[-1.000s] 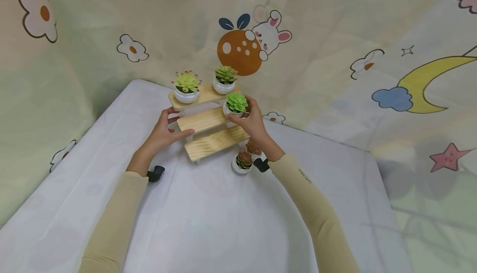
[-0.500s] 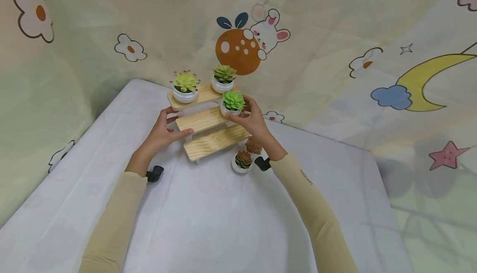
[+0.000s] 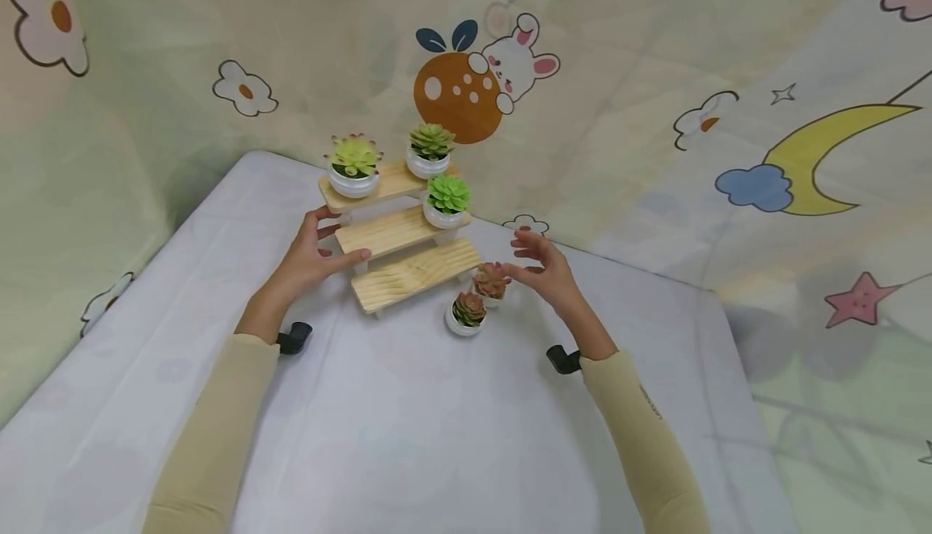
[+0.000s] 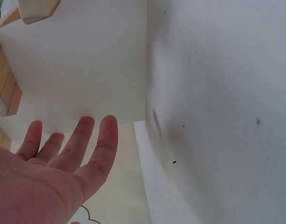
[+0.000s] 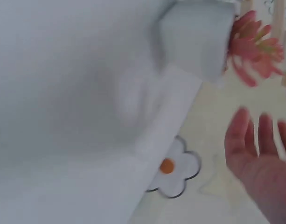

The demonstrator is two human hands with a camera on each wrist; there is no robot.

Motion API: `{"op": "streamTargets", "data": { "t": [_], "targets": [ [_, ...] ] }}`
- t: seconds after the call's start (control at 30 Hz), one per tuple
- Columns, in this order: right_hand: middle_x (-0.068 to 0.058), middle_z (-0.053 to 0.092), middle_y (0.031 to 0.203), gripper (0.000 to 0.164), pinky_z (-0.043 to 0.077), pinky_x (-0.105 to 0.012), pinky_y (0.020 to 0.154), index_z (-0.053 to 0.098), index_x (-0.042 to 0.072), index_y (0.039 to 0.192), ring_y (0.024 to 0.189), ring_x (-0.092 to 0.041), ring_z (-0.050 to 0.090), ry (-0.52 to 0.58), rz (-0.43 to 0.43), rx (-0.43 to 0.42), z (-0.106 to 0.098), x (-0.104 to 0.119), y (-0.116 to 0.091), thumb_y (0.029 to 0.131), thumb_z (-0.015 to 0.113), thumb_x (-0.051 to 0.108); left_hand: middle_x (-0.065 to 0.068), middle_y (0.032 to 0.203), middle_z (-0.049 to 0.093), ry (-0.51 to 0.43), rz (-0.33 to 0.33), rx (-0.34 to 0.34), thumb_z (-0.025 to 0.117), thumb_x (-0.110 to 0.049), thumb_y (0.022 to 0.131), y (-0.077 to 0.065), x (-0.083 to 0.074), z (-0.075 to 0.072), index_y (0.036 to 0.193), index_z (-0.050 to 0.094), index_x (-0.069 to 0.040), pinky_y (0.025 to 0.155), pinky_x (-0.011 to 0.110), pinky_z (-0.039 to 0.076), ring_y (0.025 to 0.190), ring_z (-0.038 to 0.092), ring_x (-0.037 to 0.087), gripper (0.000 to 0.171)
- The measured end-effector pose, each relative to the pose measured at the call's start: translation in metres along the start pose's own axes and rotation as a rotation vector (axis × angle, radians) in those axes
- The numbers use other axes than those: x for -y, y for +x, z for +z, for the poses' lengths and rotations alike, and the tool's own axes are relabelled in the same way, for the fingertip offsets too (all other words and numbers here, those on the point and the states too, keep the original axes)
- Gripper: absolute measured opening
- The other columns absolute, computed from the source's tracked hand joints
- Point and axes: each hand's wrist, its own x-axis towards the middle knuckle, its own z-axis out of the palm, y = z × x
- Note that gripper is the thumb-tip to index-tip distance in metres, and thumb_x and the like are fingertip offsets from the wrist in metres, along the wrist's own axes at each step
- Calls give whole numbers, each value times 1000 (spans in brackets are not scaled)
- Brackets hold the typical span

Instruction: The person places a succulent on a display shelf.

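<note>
A three-tier shelf stand with wooden boards [image 3: 415, 275] and a white side panel [image 4: 77, 70] stands at the back of the table. My left hand [image 3: 309, 257] is at its left end, thumb by the middle board; in the left wrist view its extended fingers reach the panel's edge. Two potted succulents, one yellow-green [image 3: 354, 166] and one dark green [image 3: 429, 150], sit on the top board. A bright green potted succulent [image 3: 446, 201] sits at the middle board's right end. My right hand [image 3: 546, 275], fingers loosely bent and holding nothing, is beside a reddish potted succulent [image 5: 254, 49].
A second reddish potted succulent [image 3: 467, 313] stands on the white-covered table [image 3: 437, 429], in front of the other one and right of the stand. A printed cloth backdrop [image 3: 619, 73] rises right behind the table. Black wrist cameras [image 3: 564, 358] are strapped to both wrists.
The right hand has let go of the bright green potted succulent and moved right and down beside the reddish one. The left hand keeps its place at the stand. The head view has shifted slightly.
</note>
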Motion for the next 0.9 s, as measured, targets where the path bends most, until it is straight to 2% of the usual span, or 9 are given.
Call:
{"op": "streamTargets", "data": {
  "t": [0.13, 0.23, 0.47, 0.7, 0.9],
  "targets": [
    [-17, 42, 138, 65, 43, -47, 96, 40, 6, 137, 125, -33, 43, -17, 15, 161, -1, -19, -9, 80, 73, 10, 10, 152, 16, 4, -1, -3, 74, -46, 75, 0, 0, -1, 143, 11, -11, 107, 50, 32, 139, 25, 29, 100],
    [-12, 43, 138, 69, 47, -44, 94, 40, 7, 136, 122, -31, 46, -57, 38, 213, 4, -29, -8, 77, 76, 11, 9, 152, 17, 1, -4, -15, 75, -46, 74, 0, 1, -1, 143, 11, -12, 106, 49, 33, 139, 25, 29, 100],
    [-17, 48, 131, 65, 51, -35, 86, 44, 3, 132, 114, -33, 52, -103, 95, 188, 16, -43, -1, 76, 76, 6, 9, 151, 18, -21, -3, 1, 75, -46, 74, -1, 2, 1, 142, 12, -12, 106, 49, 33, 139, 26, 27, 99],
    [-16, 50, 129, 66, 52, -31, 86, 43, 2, 132, 113, -32, 53, -102, 126, 149, 22, -47, -2, 75, 76, 5, 7, 151, 19, -14, -3, 5, 75, -45, 74, 0, 1, 0, 143, 11, -13, 107, 48, 32, 139, 25, 25, 98],
    [-16, 49, 130, 65, 51, -35, 88, 43, 1, 131, 114, -32, 53, -94, 115, 128, 25, -48, -3, 75, 76, 7, 7, 151, 19, -17, -14, 5, 75, -47, 74, 0, 1, 0, 142, 12, -14, 107, 48, 32, 139, 25, 25, 99]
  ]
}}
